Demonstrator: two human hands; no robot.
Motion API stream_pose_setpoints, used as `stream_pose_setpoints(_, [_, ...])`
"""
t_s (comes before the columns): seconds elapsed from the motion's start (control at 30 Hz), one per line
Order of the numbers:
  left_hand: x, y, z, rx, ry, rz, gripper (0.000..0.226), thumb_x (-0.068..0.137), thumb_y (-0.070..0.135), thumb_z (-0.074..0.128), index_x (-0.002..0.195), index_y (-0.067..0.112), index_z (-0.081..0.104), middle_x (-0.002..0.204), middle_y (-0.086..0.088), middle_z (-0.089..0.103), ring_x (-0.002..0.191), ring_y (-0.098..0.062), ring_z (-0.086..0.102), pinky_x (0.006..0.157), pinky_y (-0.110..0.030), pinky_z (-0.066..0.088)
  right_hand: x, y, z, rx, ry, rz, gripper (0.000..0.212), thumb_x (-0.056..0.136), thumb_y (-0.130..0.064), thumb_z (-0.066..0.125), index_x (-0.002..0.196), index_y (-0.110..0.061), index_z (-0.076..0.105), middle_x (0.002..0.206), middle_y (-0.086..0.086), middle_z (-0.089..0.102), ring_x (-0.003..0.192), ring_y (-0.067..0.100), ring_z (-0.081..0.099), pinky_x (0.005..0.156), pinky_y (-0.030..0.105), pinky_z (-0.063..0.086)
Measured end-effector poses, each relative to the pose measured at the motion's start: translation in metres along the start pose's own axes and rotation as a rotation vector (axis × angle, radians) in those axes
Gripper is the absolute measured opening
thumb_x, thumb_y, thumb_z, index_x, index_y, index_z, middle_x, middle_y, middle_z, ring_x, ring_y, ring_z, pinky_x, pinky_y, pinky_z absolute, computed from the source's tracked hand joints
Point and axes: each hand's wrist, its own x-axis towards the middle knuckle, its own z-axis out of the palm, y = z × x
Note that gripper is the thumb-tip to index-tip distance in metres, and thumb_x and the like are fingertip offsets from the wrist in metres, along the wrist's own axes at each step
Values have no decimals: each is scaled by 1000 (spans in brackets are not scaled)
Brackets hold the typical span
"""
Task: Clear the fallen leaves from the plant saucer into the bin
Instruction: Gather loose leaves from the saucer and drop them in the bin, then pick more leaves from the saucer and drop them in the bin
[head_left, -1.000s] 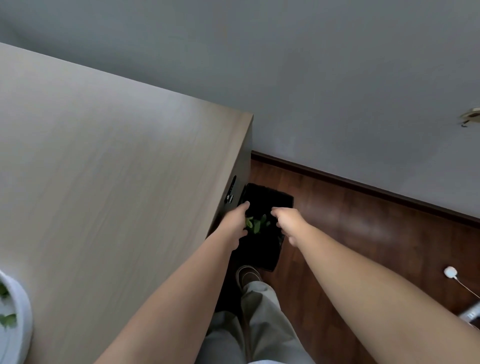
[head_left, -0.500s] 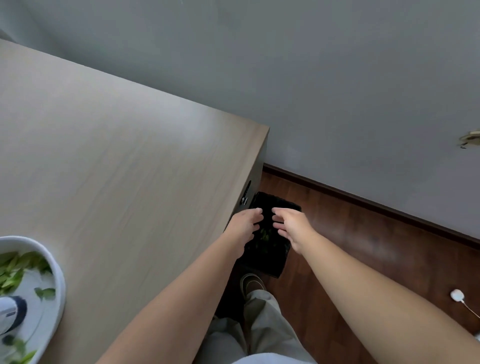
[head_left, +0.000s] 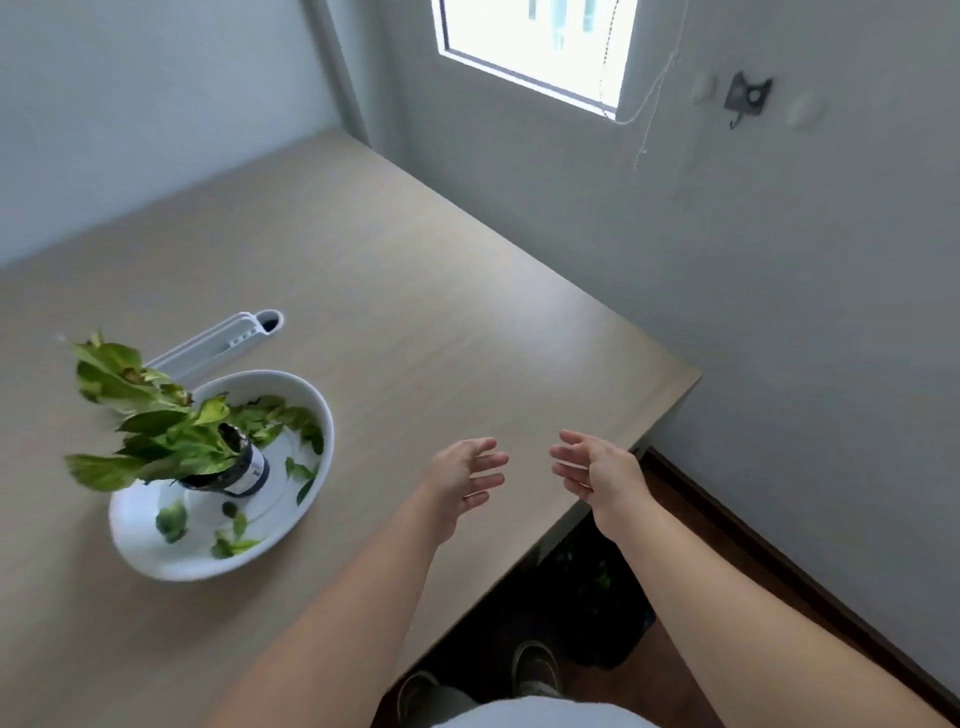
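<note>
Head-worn view, down over table (head_left: 405, 322)

You won't find any text you can read here. The small dark plastic plant pot (head_left: 236, 467) standing in the white round saucer (head_left: 156, 558) carries a white label (head_left: 254, 469) with dark marks on it, but they are too blurred to make out.

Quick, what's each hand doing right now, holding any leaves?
Left hand: open, fingers spread, holding nothing, above the table.
Right hand: open, palm facing the left one, also empty.
</note>
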Motion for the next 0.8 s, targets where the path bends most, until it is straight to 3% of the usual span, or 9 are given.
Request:
stream_pose_setpoints(0.17, [-24, -5, -71, -166, 184, 47, 19, 96, 32, 47, 103, 23, 62, 98, 3, 71, 82, -15, 62, 73, -28, 44, -8, 3, 64, -191, -174, 19, 29, 88, -8, 42, 97, -17, 69, 88, 5, 72, 72, 20, 63, 66, 28, 47])
stream_pose_setpoints(0.53, [-62, -43, -212, -329, 508, 84, 16, 95, 25, 51, 103, 16, 61, 91, -1, 68, 65, -11, 56, 54, -21, 40, -29, 22, 203, -539, -459, -77, 28, 88, -4, 44, 96, -10, 70, 85, 10, 69, 68, 20, 57, 61, 26, 43])
stream_pose_setpoints(0.6, [-65, -48, -237, -311, 572, 101, 13, 94, 23, 53, 98, 14, 62, 87, -4, 65, 63, -12, 52, 52, -21, 39, -32, 30, 227, -652, -487, -128, 27, 87, -4, 47, 97, -9, 72, 84, 9, 68, 67, 19, 55, 61, 25, 42])
stream_pose_setpoints(0.73, [-68, -49, -277, -80, 664, 134, 15, 88, 23, 55, 75, 18, 62, 63, 4, 56, 63, -16, 46, 61, -27, 36, -33, 41, 264, -960, -515, -332, 23, 87, -15, 55, 96, -23, 75, 78, 1, 65, 62, 15, 53, 55, 22, 41])
stream_pose_setpoints(0.8, [-69, -46, -293, 75, 704, 152, 12, 88, 26, 55, 85, 26, 66, 68, 14, 62, 75, -16, 54, 71, -26, 39, -36, 42, 280, -1121, -526, -439, 23, 90, -22, 55, 103, -24, 74, 86, 0, 67, 67, 16, 56, 60, 22, 42])
